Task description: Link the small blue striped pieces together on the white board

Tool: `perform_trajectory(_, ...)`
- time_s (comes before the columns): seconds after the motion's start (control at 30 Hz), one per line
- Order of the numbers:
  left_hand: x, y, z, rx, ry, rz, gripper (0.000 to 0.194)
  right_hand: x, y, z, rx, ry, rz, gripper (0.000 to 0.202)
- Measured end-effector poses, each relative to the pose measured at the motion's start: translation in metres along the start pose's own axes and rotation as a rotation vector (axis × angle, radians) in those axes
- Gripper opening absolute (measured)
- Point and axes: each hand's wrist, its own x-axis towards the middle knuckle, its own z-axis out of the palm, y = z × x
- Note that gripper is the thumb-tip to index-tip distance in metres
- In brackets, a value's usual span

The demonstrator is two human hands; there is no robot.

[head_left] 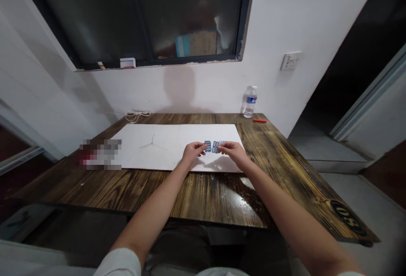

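Observation:
My left hand (194, 153) is closed, thumb and fingers pinching a small fanned stack of blue-and-white cards (208, 146). Just to its right, my right hand (233, 150) pinches another small blue-and-grey card (215, 147), held upright and a little apart from the stack. Behind the right fingertips a few more light-blue pieces show, partly covered; whether they are held or lying down I cannot tell. Both hands are above the right half of a white board (177, 140), and the print on the cards is too small to read.
The board lies on a dark wooden table (127, 187). A thin dark three-armed twig or wire shape (152, 143) is on its left half. At the back are a water bottle (250, 102), a red pen-like stick (260, 120) and a coiled white cable (138, 116). A blurred patch covers the left end.

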Motion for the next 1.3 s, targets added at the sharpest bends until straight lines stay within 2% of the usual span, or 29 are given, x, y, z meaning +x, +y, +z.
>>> perform_trajectory(0.37, -0.001, -0.004, 0.005, 0.074, -0.157, 0.038, 0.033, -0.002, 0.008, 0.007, -0.197, 0.026, -0.062, 0.031)
perform_trajectory(0.57, -0.003, -0.003, 0.004, 0.128, -0.21, 0.045, 0.037, -0.004, 0.009, 0.008, -0.344, 0.062, -0.106, 0.034)
perform_trajectory(0.7, -0.004, -0.002, 0.005, 0.134, -0.209, 0.057, 0.036, -0.003, 0.01, 0.007, -0.342, 0.048, -0.117, 0.036)
perform_trajectory(0.8, -0.003, -0.002, 0.006, 0.109, -0.151, 0.064, 0.033, 0.002, 0.01, 0.0, -0.305, 0.076, -0.118, 0.035)
perform_trajectory(1.0, 0.002, -0.004, 0.003, -0.016, 0.085, 0.011, 0.033, 0.014, 0.015, -0.034, -0.285, 0.32, -0.104, 0.032)
perform_trajectory(1.07, 0.003, -0.004, 0.0, -0.051, 0.122, 0.002, 0.034, 0.016, 0.019, -0.045, -0.371, 0.344, -0.064, 0.029)
perform_trajectory(1.17, 0.004, -0.004, -0.002, -0.081, 0.157, -0.014, 0.036, 0.015, 0.026, -0.052, -0.598, 0.292, -0.033, 0.024)
perform_trajectory(1.3, 0.003, -0.003, -0.003, -0.114, 0.174, -0.024, 0.036, 0.011, 0.033, -0.046, -0.932, 0.126, -0.104, 0.024)
